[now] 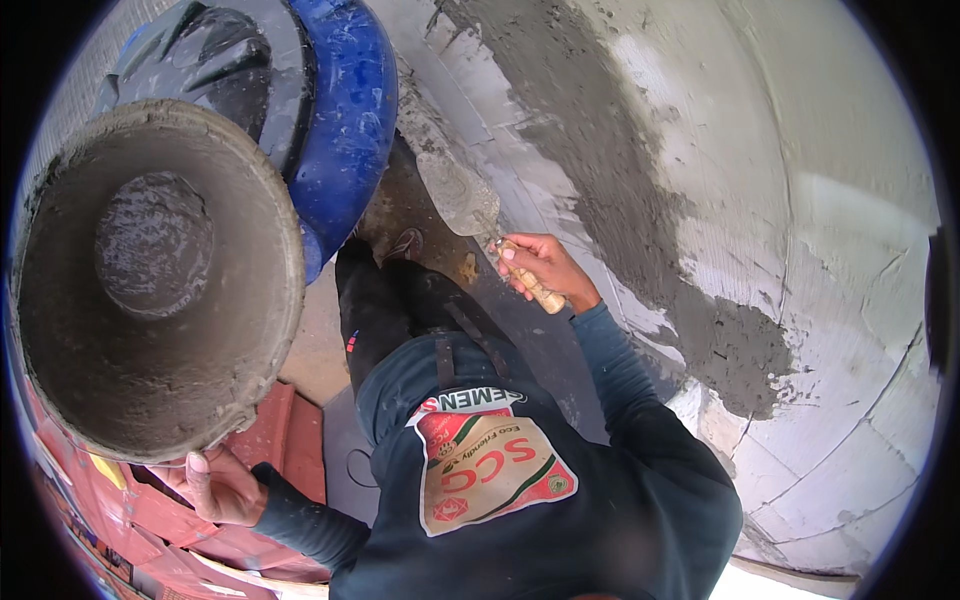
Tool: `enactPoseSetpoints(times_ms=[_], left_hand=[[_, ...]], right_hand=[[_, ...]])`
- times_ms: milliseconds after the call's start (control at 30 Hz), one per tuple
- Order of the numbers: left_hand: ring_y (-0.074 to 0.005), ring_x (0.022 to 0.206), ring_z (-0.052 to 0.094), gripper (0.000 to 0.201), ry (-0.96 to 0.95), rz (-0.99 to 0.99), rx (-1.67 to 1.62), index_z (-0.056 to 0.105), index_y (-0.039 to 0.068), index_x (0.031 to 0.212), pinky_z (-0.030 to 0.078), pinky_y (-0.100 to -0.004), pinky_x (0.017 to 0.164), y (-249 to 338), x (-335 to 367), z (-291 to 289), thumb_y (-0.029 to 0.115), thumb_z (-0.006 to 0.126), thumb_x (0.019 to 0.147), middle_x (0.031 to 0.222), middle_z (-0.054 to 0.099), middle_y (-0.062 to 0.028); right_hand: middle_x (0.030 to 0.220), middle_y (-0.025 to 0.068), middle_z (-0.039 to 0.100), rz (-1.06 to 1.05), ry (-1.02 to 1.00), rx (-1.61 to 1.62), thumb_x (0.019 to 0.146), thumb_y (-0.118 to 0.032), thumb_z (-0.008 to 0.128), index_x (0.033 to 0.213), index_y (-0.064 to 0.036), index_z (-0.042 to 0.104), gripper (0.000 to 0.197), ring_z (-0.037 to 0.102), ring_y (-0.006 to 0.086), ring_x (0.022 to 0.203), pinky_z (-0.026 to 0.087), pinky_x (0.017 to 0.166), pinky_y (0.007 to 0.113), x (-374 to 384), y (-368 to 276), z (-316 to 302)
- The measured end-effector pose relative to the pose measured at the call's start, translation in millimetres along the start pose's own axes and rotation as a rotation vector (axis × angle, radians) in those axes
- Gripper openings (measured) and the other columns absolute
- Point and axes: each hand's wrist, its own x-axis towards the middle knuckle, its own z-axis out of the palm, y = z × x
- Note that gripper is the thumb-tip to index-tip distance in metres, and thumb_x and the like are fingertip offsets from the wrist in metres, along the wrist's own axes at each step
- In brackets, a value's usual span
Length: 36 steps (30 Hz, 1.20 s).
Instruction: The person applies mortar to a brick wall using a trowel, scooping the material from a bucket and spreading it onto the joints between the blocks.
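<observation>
My right hand (545, 268) is wrapped round the wooden handle of a trowel (464, 198). Its grey-coated blade points up and left, close beside the wall. At the lower left, my left hand (215, 486) grips the near edge of a large mortar-crusted bucket (262, 335), thumb up by the rim and some fingers hidden. The bucket tilts so that its inside shows. Wet grey mortar (155, 243) lies at its bottom, and more coats the inner walls.
A blue drum (352, 110) with a black lid (215, 65) stands behind the bucket. Along the right runs a pale block wall (840, 410), with a dark band of wet mortar (610, 130) across it. Red roof-like sheets (285, 440) lie below left.
</observation>
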Motion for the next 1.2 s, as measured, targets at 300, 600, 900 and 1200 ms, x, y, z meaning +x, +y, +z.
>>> enactPoseSetpoints(times_ms=[300,600,900,1200], left_hand=[[-0.0360,0.143,0.037,0.076,0.030,0.044,0.030,0.042,0.002,0.149,0.026,-0.0640,0.118,5,-1,15,-0.011,0.062,0.077,0.154,0.042,-0.0174],[-0.0354,0.135,0.048,0.081,-0.028,-0.022,0.065,0.042,0.000,0.147,0.028,-0.0552,0.120,-6,-12,38,-0.010,0.068,0.072,0.144,0.053,-0.0173],[-0.0303,0.130,0.053,0.072,-0.278,-0.176,-0.005,0.044,0.001,0.143,0.034,-0.0487,0.117,-42,-1,73,-0.014,0.064,0.075,0.138,0.057,-0.0150],[-0.0302,0.127,0.055,0.070,-0.291,-0.149,0.170,0.046,0.000,0.140,0.037,-0.0482,0.116,-23,-4,77,-0.010,0.068,0.075,0.136,0.057,-0.0161]], right_hand=[[0.081,0.0046,0.064,0.228,-0.226,0.094,0.102,-0.028,0.060,0.117,0.0012,0.064,0.034,0.057,0.0076,0.056,0.046,0.043,0.023,11,-3,-10],[0.092,0.0139,0.049,-0.173,-0.339,1.110,0.109,-0.027,0.036,0.135,0.0148,0.038,0.049,0.052,0.0136,0.053,0.048,0.037,0.025,7,5,-101],[0.084,0.0184,0.067,-0.205,0.288,0.207,0.093,-0.015,0.061,0.110,0.0025,0.058,0.025,0.064,0.0204,0.054,0.054,0.046,0.033,-69,-39,-14],[0.094,0.0313,0.068,-0.175,0.847,-0.848,0.084,-0.018,0.066,0.103,0.0060,0.063,0.030,0.066,0.0483,0.093,0.051,0.080,0.054,127,50,-22]])
